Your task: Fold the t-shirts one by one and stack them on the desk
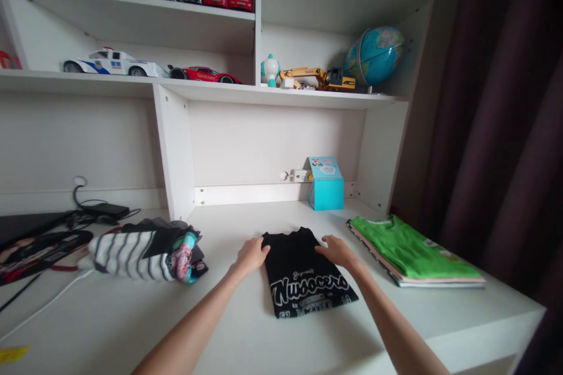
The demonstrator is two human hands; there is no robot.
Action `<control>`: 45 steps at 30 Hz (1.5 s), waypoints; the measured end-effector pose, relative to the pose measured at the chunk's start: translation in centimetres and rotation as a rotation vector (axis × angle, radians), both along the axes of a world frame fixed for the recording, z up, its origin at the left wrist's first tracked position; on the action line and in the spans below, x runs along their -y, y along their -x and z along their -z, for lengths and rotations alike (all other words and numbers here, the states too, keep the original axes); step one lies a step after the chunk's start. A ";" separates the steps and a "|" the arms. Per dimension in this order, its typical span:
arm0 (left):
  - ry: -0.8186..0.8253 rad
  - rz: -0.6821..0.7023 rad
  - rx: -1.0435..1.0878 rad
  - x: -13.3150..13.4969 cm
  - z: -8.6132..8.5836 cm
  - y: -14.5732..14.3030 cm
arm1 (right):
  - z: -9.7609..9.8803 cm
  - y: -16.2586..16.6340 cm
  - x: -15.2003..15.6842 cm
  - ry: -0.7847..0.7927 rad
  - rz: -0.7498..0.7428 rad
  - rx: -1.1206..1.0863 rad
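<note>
A folded black T-shirt point(303, 263) with white lettering lies on the white desk in front of me, its neckline away from me. At its upper left edge, my left hand point(251, 254) is closed, with thumb and fingers pinching the cloth. My right hand point(338, 251) grips the upper right edge in the same way, its thumb over the fabric. The fingertips under the cloth are partly hidden. To the right is a neat stack of folded clothes with a green T-shirt point(409, 246) on top. Left of my hands sits a heap of bunched clothes point(136, 252), striped and patterned.
A blue desk calendar point(328, 193) stands at the back beside a power strip point(301, 175). Cables and a black adapter point(105, 210) lie at the left. Shelves point(281, 94) above hold toy vehicles and a globe point(380, 54). A dark curtain point(492, 129) hangs at the right.
</note>
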State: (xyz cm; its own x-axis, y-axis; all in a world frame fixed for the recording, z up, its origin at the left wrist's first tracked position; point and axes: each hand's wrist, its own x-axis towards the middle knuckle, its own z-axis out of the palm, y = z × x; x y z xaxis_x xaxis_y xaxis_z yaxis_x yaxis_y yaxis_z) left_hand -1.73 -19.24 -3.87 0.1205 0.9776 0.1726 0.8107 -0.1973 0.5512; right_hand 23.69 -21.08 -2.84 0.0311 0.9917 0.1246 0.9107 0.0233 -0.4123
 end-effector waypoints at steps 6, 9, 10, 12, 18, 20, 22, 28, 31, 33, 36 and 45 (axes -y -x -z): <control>0.040 -0.082 0.220 -3.0 0.1 -1.5 | 1.3 1.4 -5.4 0.109 0.069 -0.065; 0.069 -0.140 0.346 -4.0 0.7 -1.9 | 1.9 1.9 -6.8 0.141 0.110 -0.149; 0.081 -0.146 0.391 -4.2 0.9 -2.0 | 2.2 1.9 -7.1 0.153 0.122 -0.185; 0.111 -0.133 0.479 -4.7 1.3 -2.0 | 2.7 1.7 -7.6 0.172 0.134 -0.271; 0.180 0.012 0.746 -5.3 1.8 -1.5 | 3.1 1.0 -7.7 0.179 0.021 -0.633; 0.178 0.052 0.821 -5.2 1.8 -1.2 | 2.8 1.1 -7.4 0.153 -0.043 -0.769; 0.176 0.075 0.872 -4.9 1.8 -1.0 | 2.5 1.1 -7.1 0.116 -0.099 -0.894; 0.204 0.112 1.102 -4.1 1.7 -0.4 | 1.5 1.0 -6.2 -0.033 -0.143 -1.120; 0.204 0.119 1.197 -3.9 1.7 -0.5 | 1.4 1.1 -5.7 -0.065 -0.160 -1.154; 0.190 0.133 1.226 -3.9 1.9 -0.5 | 1.3 1.1 -5.4 -0.065 -0.187 -1.158; 0.183 0.136 1.225 -3.9 2.0 -0.4 | 1.2 0.7 -5.0 -0.053 -0.225 -1.159; 0.197 0.192 1.187 -3.8 1.8 -1.0 | 1.5 0.0 -5.8 -0.057 -0.222 -1.166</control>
State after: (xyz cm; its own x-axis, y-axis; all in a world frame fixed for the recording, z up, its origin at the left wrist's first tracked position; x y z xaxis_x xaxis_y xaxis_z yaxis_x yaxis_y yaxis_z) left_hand -0.72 -15.41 -5.63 0.1344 0.9831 0.1244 -0.2510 -0.0877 0.9640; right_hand 23.74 -15.32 -4.29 -0.0170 0.9837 0.1791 -0.0400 0.1783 -0.9832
